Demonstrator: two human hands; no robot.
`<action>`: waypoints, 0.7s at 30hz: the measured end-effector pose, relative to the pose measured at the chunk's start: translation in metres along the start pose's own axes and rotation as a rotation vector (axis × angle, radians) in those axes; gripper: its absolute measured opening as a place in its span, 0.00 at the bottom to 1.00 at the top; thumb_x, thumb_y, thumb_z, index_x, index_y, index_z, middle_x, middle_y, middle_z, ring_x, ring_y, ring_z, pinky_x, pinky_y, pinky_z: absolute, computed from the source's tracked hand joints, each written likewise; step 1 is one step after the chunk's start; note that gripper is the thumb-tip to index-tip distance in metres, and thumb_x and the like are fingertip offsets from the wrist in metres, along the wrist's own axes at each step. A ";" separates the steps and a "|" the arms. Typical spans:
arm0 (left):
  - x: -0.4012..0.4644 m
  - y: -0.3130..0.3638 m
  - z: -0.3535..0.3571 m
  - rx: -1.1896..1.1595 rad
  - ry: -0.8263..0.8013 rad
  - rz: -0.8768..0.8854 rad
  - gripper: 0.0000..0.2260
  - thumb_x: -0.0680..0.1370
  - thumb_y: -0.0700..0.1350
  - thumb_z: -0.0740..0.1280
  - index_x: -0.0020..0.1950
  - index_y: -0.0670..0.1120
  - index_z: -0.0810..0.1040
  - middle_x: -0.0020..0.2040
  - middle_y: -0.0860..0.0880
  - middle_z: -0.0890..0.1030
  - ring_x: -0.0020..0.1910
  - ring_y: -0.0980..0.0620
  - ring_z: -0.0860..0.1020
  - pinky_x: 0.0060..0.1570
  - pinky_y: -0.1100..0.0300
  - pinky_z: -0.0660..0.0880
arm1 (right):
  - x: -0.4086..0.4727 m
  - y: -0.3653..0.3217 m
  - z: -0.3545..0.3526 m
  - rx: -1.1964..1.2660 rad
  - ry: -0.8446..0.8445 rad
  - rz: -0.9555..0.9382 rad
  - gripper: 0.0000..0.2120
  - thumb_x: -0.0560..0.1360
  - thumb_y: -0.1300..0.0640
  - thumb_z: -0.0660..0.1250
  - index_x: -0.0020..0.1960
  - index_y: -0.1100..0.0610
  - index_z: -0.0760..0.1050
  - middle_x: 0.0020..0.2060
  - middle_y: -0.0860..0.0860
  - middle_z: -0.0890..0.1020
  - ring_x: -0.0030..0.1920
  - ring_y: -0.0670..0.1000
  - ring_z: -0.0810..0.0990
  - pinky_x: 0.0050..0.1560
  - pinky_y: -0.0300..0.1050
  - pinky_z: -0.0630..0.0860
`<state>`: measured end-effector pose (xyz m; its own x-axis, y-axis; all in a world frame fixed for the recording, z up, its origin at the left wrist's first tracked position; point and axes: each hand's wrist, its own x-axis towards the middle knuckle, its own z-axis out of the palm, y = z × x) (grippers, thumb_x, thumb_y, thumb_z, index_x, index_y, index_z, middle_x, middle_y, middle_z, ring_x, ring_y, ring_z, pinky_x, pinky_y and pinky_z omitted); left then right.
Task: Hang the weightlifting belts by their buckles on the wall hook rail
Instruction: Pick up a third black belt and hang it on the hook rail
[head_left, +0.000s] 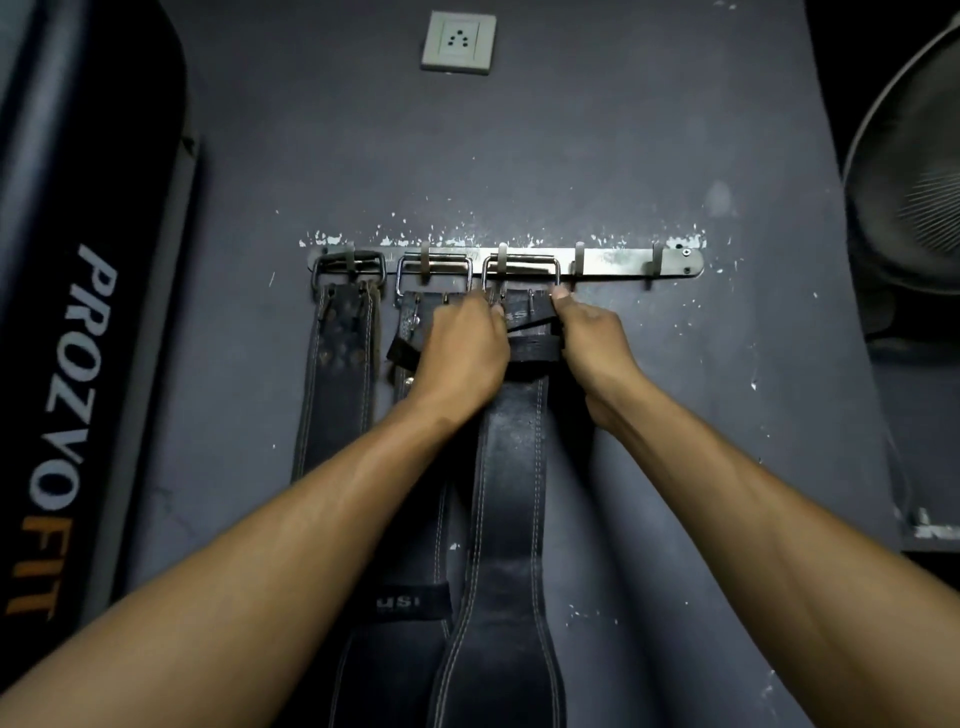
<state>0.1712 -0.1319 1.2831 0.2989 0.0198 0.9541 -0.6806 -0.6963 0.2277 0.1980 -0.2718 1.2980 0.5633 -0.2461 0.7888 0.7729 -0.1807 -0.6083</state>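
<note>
Both hands grip third belt, buckle on hook rail.

3 belts hang side by side from the left part of the hook rail on the wall.
The left belt hangs at the rail's left end, the middle belt just right of it, the right belt next; the 2 hooks toward the right end are bare. The left hand and right hand flank the right belt below its buckle. A socket sits above the rail.
</note>
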 end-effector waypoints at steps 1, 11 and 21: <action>-0.005 0.001 0.002 0.007 -0.017 0.010 0.14 0.85 0.43 0.58 0.64 0.36 0.76 0.57 0.36 0.81 0.56 0.37 0.78 0.53 0.53 0.68 | -0.007 0.002 -0.001 0.042 -0.028 -0.009 0.18 0.85 0.47 0.62 0.49 0.58 0.85 0.47 0.54 0.89 0.49 0.53 0.88 0.53 0.49 0.84; -0.113 -0.010 0.023 -0.390 -0.129 -0.291 0.26 0.81 0.45 0.67 0.79 0.46 0.66 0.74 0.45 0.74 0.74 0.48 0.72 0.76 0.59 0.63 | -0.104 0.024 -0.040 0.114 -0.292 0.227 0.07 0.84 0.53 0.65 0.51 0.56 0.78 0.43 0.51 0.84 0.39 0.50 0.82 0.44 0.43 0.81; -0.193 0.004 0.000 -0.861 -0.213 -0.619 0.08 0.83 0.41 0.66 0.52 0.38 0.83 0.48 0.40 0.87 0.45 0.47 0.87 0.46 0.57 0.83 | -0.169 0.047 -0.048 -0.007 -0.257 0.244 0.14 0.79 0.56 0.73 0.36 0.53 0.77 0.34 0.52 0.80 0.39 0.50 0.78 0.40 0.44 0.77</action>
<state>0.1105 -0.1387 1.0999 0.8060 0.0116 0.5918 -0.5879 0.1316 0.7982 0.1251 -0.2839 1.1318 0.7870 -0.0358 0.6159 0.6048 -0.1527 -0.7816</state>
